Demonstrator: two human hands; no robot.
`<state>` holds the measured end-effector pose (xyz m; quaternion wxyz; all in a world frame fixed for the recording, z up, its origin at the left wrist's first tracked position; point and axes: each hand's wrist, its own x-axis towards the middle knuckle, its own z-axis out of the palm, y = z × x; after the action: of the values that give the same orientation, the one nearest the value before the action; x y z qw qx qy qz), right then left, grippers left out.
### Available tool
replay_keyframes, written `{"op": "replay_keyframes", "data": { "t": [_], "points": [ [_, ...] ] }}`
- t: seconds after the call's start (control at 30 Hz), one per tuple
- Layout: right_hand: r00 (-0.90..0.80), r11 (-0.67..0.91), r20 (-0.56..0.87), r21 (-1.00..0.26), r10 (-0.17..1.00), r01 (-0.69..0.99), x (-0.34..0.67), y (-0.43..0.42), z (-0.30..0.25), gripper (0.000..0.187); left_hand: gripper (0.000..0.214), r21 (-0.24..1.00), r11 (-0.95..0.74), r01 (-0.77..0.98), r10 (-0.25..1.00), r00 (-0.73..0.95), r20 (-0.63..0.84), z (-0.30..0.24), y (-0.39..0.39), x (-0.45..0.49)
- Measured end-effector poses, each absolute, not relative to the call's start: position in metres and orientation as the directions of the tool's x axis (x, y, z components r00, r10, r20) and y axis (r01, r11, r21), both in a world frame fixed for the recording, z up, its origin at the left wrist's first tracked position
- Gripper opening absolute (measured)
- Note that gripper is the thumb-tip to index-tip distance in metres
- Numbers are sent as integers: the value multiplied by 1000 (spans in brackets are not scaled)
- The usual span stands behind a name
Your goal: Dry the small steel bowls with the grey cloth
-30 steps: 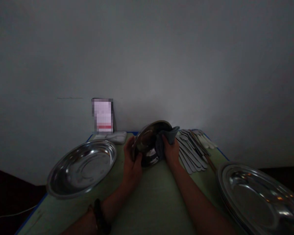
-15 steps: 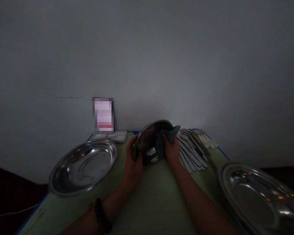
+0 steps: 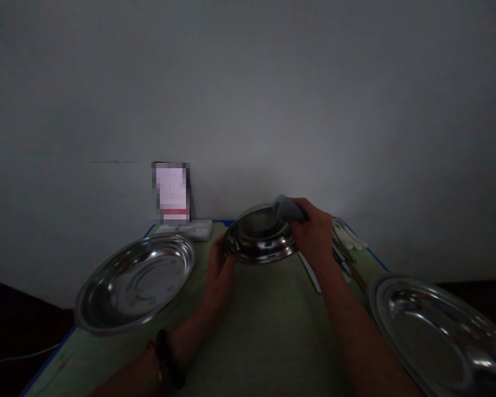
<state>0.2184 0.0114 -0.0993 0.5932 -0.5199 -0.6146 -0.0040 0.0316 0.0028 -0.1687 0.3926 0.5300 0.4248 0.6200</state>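
Note:
A shiny metal bowl [image 3: 256,242] is held tilted above the middle of the green table [image 3: 264,331]. Its left rim is gripped by my left hand [image 3: 221,270], thumb on the near side and fingers behind. My right hand [image 3: 314,229] is closed on a grey-blue cloth [image 3: 288,208], which touches the bowl's far right rim. Some of my right fingers are hidden by the cloth and the back of the hand.
A large metal basin [image 3: 140,284] lies at the left, and stacked metal basins [image 3: 430,331] at the right. Behind my right arm is cutlery [image 3: 347,237], partly covered. A phone-like screen [image 3: 172,193] leans on the wall behind a white case [image 3: 198,229].
My right hand has moved up and right with the cloth, from inside the bowl to its far rim. The bowl has tipped to a flatter angle.

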Motion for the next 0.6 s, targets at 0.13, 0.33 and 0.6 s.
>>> {"op": "replay_keyframes", "data": {
  "t": [0.13,0.33,0.6],
  "points": [
    [-111,643,823,-343,558,685,206,2,-77,55,49,906,-424,-14,899,-125,419,-164,2,32],
    [-140,636,803,-338,579,694,189,-1,-75,57,33,945,-325,-17,940,-110,322,-165,5,28],
    [254,454,722,-627,643,633,201,14,-111,36,41,963,-199,-180,974,-142,174,-175,13,28]
  ]
}}
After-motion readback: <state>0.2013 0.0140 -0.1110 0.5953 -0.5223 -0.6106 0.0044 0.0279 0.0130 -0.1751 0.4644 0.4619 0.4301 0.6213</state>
